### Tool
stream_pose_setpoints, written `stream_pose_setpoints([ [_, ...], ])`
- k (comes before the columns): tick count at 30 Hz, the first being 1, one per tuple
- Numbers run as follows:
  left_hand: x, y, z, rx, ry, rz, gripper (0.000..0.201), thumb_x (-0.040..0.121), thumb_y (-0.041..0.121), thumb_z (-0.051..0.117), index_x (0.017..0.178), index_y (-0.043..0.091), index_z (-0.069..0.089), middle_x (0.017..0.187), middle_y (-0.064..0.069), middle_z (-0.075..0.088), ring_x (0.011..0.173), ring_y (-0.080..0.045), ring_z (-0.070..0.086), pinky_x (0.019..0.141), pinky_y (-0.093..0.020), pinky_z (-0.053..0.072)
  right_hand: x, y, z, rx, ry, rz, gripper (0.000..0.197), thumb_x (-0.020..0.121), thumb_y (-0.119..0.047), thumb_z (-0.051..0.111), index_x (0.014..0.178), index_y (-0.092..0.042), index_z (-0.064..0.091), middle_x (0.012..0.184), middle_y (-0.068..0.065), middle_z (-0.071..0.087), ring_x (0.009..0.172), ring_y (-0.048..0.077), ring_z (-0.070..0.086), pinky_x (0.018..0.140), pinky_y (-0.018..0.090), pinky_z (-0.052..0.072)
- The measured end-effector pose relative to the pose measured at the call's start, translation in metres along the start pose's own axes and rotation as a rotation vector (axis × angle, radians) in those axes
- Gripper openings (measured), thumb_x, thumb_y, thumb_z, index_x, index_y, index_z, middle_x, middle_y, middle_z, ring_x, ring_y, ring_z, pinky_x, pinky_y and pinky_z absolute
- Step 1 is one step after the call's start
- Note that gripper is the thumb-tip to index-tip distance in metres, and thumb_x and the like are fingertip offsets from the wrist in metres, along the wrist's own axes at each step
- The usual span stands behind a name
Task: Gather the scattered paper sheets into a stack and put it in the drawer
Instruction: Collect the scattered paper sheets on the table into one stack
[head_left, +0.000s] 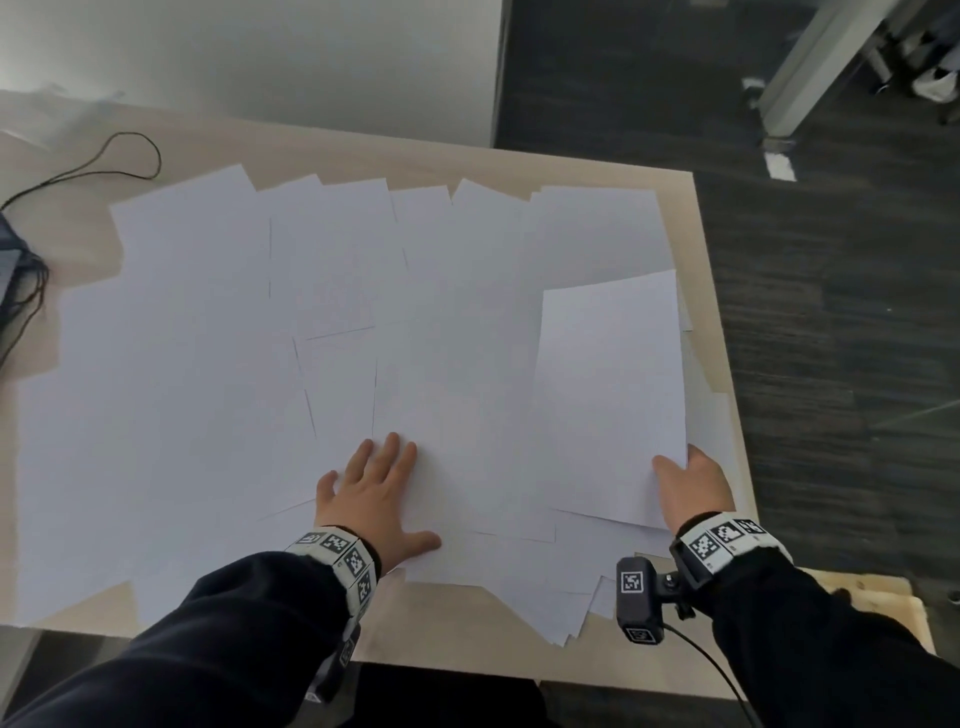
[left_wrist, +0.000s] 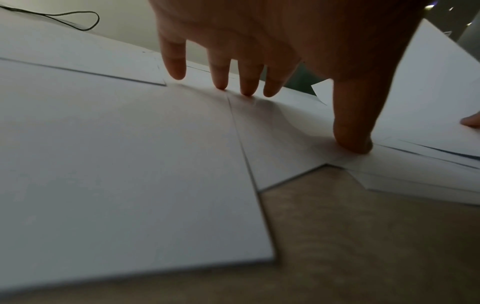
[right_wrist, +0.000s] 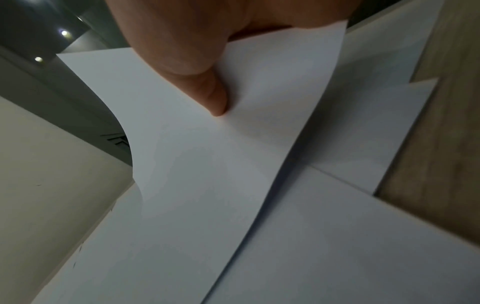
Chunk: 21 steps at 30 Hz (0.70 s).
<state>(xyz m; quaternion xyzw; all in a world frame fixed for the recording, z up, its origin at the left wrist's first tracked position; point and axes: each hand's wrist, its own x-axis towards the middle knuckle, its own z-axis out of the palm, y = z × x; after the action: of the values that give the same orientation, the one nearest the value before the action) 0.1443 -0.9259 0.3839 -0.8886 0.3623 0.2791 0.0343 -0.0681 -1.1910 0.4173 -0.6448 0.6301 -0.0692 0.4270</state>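
Several white paper sheets (head_left: 249, 364) lie scattered and overlapping across the light wooden table (head_left: 711, 291). My left hand (head_left: 374, 493) lies flat on the sheets near the front middle, fingers straight and spread; the left wrist view shows its fingertips (left_wrist: 246, 90) and thumb pressing the paper (left_wrist: 130, 164). My right hand (head_left: 691, 483) pinches the near right corner of one sheet (head_left: 613, 395), lifted above the others at the right side. In the right wrist view the thumb (right_wrist: 213, 98) lies on top of this curved sheet (right_wrist: 207, 174). No drawer shows.
A black cable (head_left: 104, 166) loops at the table's back left, beside a dark object (head_left: 15, 270) at the left edge. Dark floor (head_left: 831, 312) lies to the right of the table. A pale wall (head_left: 260, 62) stands behind it.
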Motion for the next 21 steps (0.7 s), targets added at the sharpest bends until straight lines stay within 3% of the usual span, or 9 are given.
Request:
stream_pose_setpoints([
  [6,-0.002,-0.001,0.002,-0.004,-0.005,0.010,0.110,0.075,0.080,0.050,0.154,0.036,-0.012,0.160,0.022,-0.017,0.150,-0.013,-0.013,0.119,-0.050,0.004,0.007,-0.005,0.006,0.137,0.144,0.011,0.015,0.094,-0.015,0.046,0.096,-0.010,0.060,0.093,0.006,0.062,0.085,0.027,0.056,0.075,0.029,0.040],
  [13,-0.003,-0.001,0.000,0.006,0.016,0.026,0.100,0.080,0.078,0.048,0.154,0.038,-0.006,0.161,0.023,-0.011,0.150,-0.011,-0.009,0.119,-0.047,0.005,0.005,-0.007,0.020,0.162,0.050,-0.002,0.013,0.094,-0.012,0.048,0.093,-0.005,0.059,0.092,0.009,0.062,0.082,0.026,0.055,0.075,0.029,0.039],
  [21,0.001,-0.007,-0.001,-0.054,0.069,0.042,0.082,0.083,0.070,0.051,0.150,0.044,0.014,0.160,0.027,0.007,0.150,-0.009,0.004,0.115,-0.044,0.017,0.006,-0.001,0.012,0.211,0.107,0.023,0.011,0.095,-0.014,0.049,0.099,-0.010,0.059,0.095,0.006,0.062,0.086,0.026,0.056,0.078,0.028,0.039],
])
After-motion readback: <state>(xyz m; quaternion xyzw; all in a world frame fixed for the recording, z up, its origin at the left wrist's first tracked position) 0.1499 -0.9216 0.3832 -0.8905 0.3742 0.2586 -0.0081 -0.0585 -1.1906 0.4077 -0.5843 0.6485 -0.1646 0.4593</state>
